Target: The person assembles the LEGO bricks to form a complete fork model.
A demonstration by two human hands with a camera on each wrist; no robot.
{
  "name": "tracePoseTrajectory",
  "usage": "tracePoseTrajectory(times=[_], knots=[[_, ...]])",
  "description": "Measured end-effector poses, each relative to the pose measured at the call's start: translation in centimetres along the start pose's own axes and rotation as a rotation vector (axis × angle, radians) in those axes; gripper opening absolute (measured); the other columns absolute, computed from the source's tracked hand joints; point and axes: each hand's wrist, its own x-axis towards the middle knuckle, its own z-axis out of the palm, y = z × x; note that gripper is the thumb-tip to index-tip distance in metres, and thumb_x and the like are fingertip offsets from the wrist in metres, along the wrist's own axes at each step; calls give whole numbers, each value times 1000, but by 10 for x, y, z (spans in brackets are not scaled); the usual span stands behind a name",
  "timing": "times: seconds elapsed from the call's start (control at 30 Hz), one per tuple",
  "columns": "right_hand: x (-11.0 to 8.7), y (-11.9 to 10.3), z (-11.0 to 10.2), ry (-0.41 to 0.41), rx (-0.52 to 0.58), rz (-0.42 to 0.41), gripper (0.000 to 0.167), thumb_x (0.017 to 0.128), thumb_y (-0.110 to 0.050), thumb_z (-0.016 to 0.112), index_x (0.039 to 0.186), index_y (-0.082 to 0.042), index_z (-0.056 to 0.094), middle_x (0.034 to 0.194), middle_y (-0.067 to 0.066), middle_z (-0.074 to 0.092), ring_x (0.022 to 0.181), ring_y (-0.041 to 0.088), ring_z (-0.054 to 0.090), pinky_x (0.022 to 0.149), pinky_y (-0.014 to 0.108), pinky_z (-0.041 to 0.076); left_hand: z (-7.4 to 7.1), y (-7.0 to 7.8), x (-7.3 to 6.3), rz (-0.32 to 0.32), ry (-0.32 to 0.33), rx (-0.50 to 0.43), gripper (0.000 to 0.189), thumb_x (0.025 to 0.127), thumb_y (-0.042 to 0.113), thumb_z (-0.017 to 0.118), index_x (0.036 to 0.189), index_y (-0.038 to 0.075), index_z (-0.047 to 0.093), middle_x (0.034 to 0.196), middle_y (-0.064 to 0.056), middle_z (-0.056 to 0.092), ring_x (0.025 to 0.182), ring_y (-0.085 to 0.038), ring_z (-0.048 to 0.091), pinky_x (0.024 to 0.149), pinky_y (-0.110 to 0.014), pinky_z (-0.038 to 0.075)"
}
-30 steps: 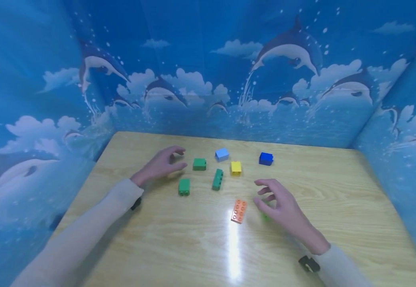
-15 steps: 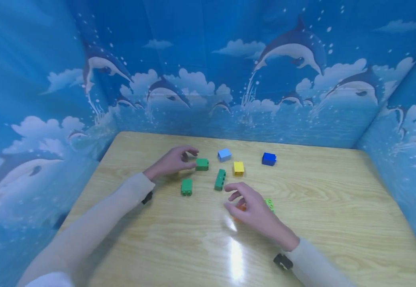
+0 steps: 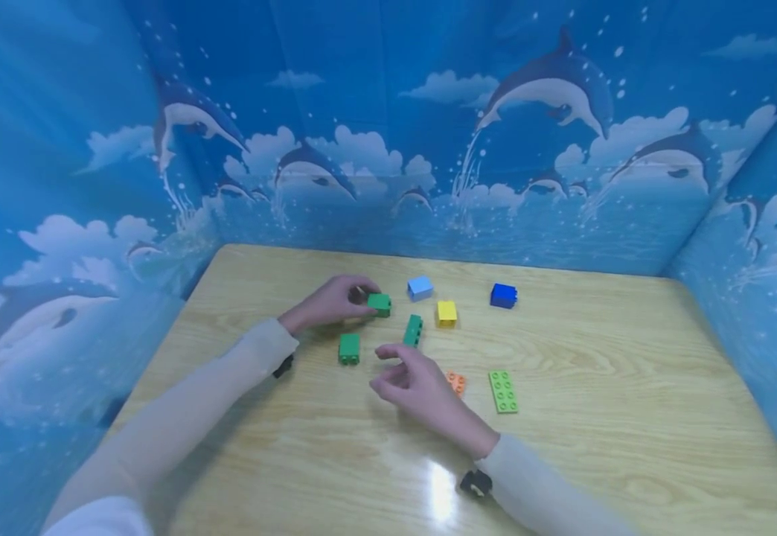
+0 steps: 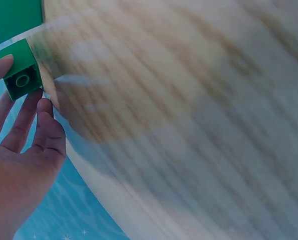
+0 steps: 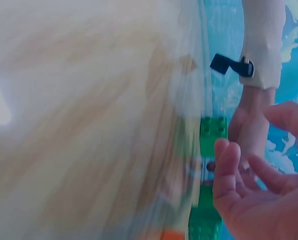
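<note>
Left hand (image 3: 335,301): pinching the far green brick (image 3: 379,304) between thumb and fingers, at or just above the table (image 3: 603,357); probably gripping from behind to leave its studs free, pointing right.
Right hand (image 3: 422,385): hovering, thumb and fingertips parted, holding nothing, partly hiding the orange brick (image 3: 456,383).
Hollow underside (image 4: 22,81): facing the left palm, containing a moulded tube.

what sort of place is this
Likely a screened-off tabletop corner for play or recording, though the wider room is out of view: a wood-grain table, dolphin-print sheeting behind and beside it, and scattered toy bricks.
</note>
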Motion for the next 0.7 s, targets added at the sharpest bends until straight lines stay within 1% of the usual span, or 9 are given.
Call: tracePoseTrajectory(times=[0.13,0.27,0.4,0.5,0.63,0.7], knots=[[11,-5,11,21,9,20,63,101,-29,80,156,-11,54,155,7,58,112,16,71,87,33,62,-1,0,-2,-17,20,18,38,99,22,84,134,11,74,122,-3,74,112,-22,69,101,-46,57],[23,-9,20,35,28,42,72,99,-24,83,160,-7,47,160,9,53,112,19,71,87,33,62,-2,2,-5,-28,30,19,36,99,20,84,132,11,75,121,-2,74,110,-21,70,100,-45,58],[33,-8,27,47,12,52,80,96,-20,85,162,-3,44,160,13,50,115,23,68,88,33,61,-3,2,-8,-33,29,15,33,100,18,83,131,9,74,119,-3,74,109,-20,70,100,-43,58],[40,-7,32,60,-13,63,79,95,-18,85,161,-2,45,157,14,52,114,22,65,87,33,61,-3,0,-9,-38,35,4,33,100,16,83,130,7,73,118,-4,74,108,-21,70,99,-42,58],[47,-7,35,82,-44,80,74,96,-13,84,159,-5,48,151,12,56,107,20,65,85,32,60,-3,0,-11,-37,41,-20,34,100,13,82,131,5,72,119,-7,74,109,-23,71,99,-43,59],[50,-5,37,89,-60,70,73,95,-10,85,158,-5,49,147,11,58,104,19,64,85,33,59,-3,0,-12,-34,43,-33,33,100,12,81,131,4,71,120,-8,74,109,-24,71,99,-43,59]])
